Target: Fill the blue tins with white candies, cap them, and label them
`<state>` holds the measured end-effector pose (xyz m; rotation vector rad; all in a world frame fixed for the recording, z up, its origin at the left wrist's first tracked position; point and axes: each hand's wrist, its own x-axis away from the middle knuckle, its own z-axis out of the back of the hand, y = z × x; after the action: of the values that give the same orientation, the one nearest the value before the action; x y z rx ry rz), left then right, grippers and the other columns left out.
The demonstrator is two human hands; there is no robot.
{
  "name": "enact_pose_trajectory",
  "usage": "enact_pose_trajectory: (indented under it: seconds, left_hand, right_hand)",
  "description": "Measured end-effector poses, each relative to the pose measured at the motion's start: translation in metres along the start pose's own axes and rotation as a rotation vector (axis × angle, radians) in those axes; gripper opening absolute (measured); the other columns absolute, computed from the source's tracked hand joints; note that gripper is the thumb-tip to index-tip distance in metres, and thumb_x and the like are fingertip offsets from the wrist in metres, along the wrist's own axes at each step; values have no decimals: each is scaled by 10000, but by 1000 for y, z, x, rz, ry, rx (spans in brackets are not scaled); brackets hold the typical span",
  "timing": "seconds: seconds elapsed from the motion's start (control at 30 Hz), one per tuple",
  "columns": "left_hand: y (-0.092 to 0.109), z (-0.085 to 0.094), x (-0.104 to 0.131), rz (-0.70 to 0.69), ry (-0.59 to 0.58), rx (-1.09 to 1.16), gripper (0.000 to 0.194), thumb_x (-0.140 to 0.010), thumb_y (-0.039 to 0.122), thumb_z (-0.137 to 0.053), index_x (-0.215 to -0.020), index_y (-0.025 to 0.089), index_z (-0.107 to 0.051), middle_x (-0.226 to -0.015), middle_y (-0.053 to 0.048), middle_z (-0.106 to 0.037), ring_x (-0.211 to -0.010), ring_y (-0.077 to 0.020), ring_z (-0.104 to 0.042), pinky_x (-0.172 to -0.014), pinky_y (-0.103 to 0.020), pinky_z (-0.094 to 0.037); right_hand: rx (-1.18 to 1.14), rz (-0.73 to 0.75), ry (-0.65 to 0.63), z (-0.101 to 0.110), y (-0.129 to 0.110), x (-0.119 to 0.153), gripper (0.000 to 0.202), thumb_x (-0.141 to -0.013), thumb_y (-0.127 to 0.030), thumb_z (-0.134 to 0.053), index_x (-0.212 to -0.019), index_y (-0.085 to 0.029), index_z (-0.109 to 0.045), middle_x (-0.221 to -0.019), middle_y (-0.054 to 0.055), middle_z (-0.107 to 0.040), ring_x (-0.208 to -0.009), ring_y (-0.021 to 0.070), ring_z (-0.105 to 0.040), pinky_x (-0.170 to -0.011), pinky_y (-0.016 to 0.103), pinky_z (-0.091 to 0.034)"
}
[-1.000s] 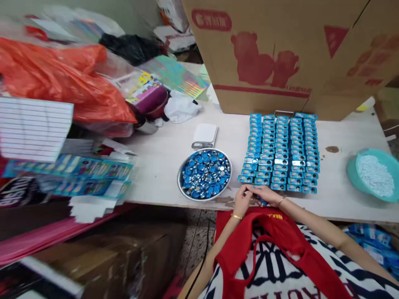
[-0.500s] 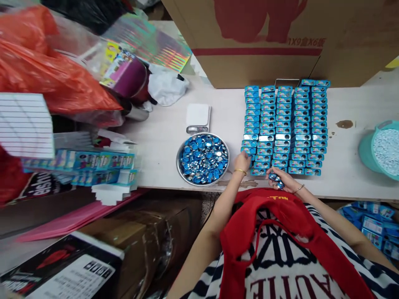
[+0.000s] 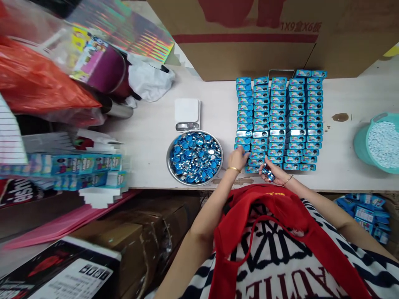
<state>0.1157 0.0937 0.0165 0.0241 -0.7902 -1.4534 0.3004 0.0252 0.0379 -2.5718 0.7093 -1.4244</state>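
The right hand is curled round a cluster of small blue-and-silver rounds, low and right of centre in the frame; if that grip loosens, one could slip free and roll off the near edge of the bench. The left hand touches the leftmost column of blue boxes, and from here I can't tell whether it pinches anything. With the columns packed so close, a sideways nudge might skew several. A careless sleeve could spill the heaped bowl, centre frame.
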Motion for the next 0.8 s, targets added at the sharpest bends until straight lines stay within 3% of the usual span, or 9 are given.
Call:
enact_pose_trajectory:
  seconds: [0.1,0.17,0.23,0.3,0.4,0.5,0.57,0.67,0.8]
  left_hand:
    - [11,-12,34,-328,-55,385,393,-801,400,-686,-1127,190,-622,-1013,-89,-689,-873,-195,-643,-787,-300,-502]
    - [15,-21,52,-397,-87,523,300,-814,333,-665,-1080,195,-653,-1004,-69,-686,-858,-169,-632,-797,-288,-501]
    - [13,-29,60,-307,-45,579,181,-857,266,-580,-982,181,-680,-924,-55,-689,-810,-151,-626,-774,-276,-498]
    - [4,-33,59,-139,29,584,179,-868,227,-527,-945,167,-677,-856,-43,-686,-749,-138,-617,-720,-256,-494]
    - [-17,-30,47,51,131,527,166,-840,187,-522,-934,146,-653,-788,-41,-668,-685,-141,-598,-676,-255,-482]
    - [-33,-21,31,153,182,375,126,-796,173,-572,-897,152,-644,-800,-59,-672,-755,-177,-619,-734,-283,-472]
    - [-36,-14,22,222,128,161,121,-781,227,-622,-889,180,-652,-841,-66,-694,-846,-208,-642,-773,-293,-466]
    - [-31,-5,11,276,-47,-138,208,-799,384,-638,-908,210,-674,-955,-93,-719,-958,-248,-657,-796,-305,-470]
    - [-25,1,-2,313,-181,-270,348,-799,505,-631,-928,190,-705,-1084,-154,-706,-1031,-302,-652,-821,-342,-484]
  right_hand:
    - [50,8,38,-2,3,-3,577,-822,-739,-470,-760,-170,-552,-630,12,-587,-453,91,-542,-332,172,-357]
    - [86,18,41,-5,7,-5,560,-816,-732,-489,-779,-177,-550,-605,1,-572,-439,97,-541,-332,179,-368]
    - [129,17,18,-8,9,-6,545,-821,-719,-500,-784,-178,-549,-615,5,-581,-439,100,-545,-341,186,-385]
    - [167,12,-10,-10,11,-6,533,-836,-700,-495,-764,-174,-540,-639,17,-596,-448,100,-551,-347,188,-391]
    - [168,25,-64,-8,10,-6,486,-866,-648,-470,-739,-181,-508,-659,14,-590,-466,102,-554,-345,182,-369]
    - [157,58,-100,-4,9,-5,418,-873,-589,-452,-753,-190,-485,-699,12,-594,-488,107,-556,-346,187,-353]
    - [172,69,-102,-2,9,-2,389,-853,-578,-486,-785,-195,-492,-723,12,-605,-499,112,-558,-349,195,-357]
    - [225,80,-88,0,9,4,399,-810,-593,-582,-808,-202,-503,-707,-1,-608,-465,98,-529,-344,198,-344]
    - [314,86,-66,0,9,7,425,-770,-603,-654,-775,-207,-498,-561,-50,-542,-387,75,-457,-341,191,-298]
